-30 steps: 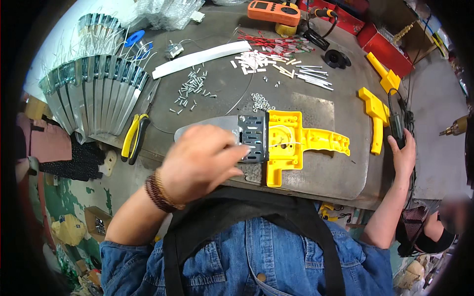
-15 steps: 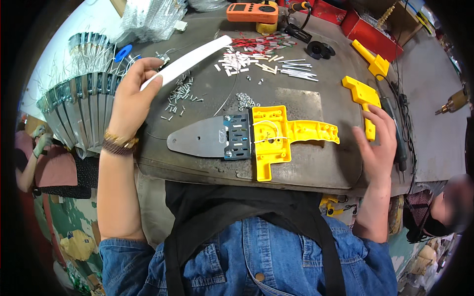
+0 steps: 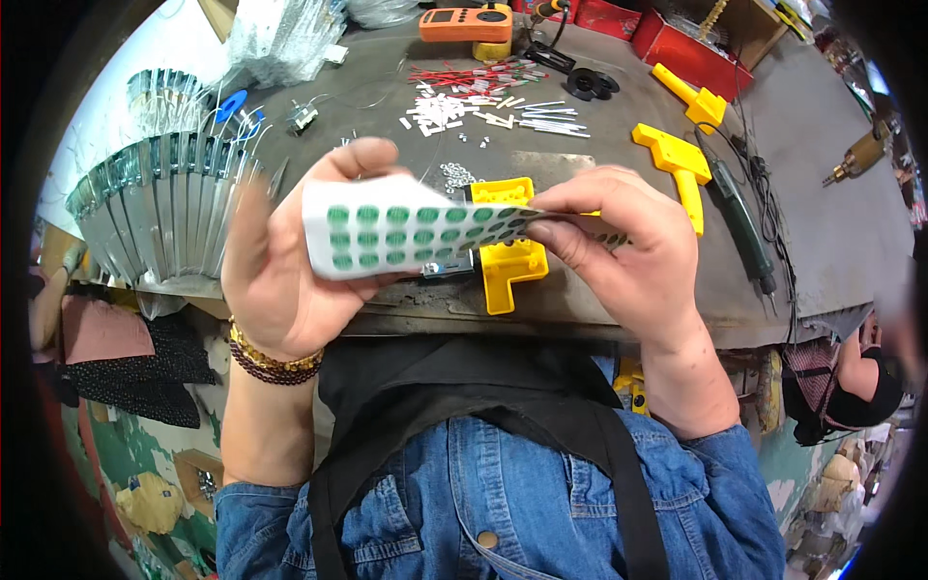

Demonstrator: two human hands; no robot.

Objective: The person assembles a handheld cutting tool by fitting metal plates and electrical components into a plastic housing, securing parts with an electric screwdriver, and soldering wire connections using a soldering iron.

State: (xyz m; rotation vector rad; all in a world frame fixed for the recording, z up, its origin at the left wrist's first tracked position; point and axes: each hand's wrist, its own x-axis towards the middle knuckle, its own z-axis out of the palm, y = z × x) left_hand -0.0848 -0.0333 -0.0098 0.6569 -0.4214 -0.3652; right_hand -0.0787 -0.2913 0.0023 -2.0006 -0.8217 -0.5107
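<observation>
Right at the middle of the frame, the person holds a white sheet of green round stickers [image 3: 406, 235] up between both hands, just above the near edge of the bench [image 3: 619, 319]. The left hand [image 3: 290, 261] cradles the sheet's left end, its grip closed on the paper with the thumb behind and the fingers curled over the top. The right hand [image 3: 628, 256] has its grip pinched together on the sheet's right end, thumb and forefinger meeting at the edge.

Just behind the sheet, a yellow plastic jig [image 3: 510, 266] lies on the bench, partly hidden. To the left stands a fanned row of metal blades [image 3: 164, 208]. Right of centre lie another yellow plastic part [image 3: 677, 164] and a dark power screwdriver [image 3: 742, 222]. Farther back, scattered white and red small parts [image 3: 474, 101] litter the bench, and at the top an orange meter [image 3: 466, 21] sits near the far edge.
</observation>
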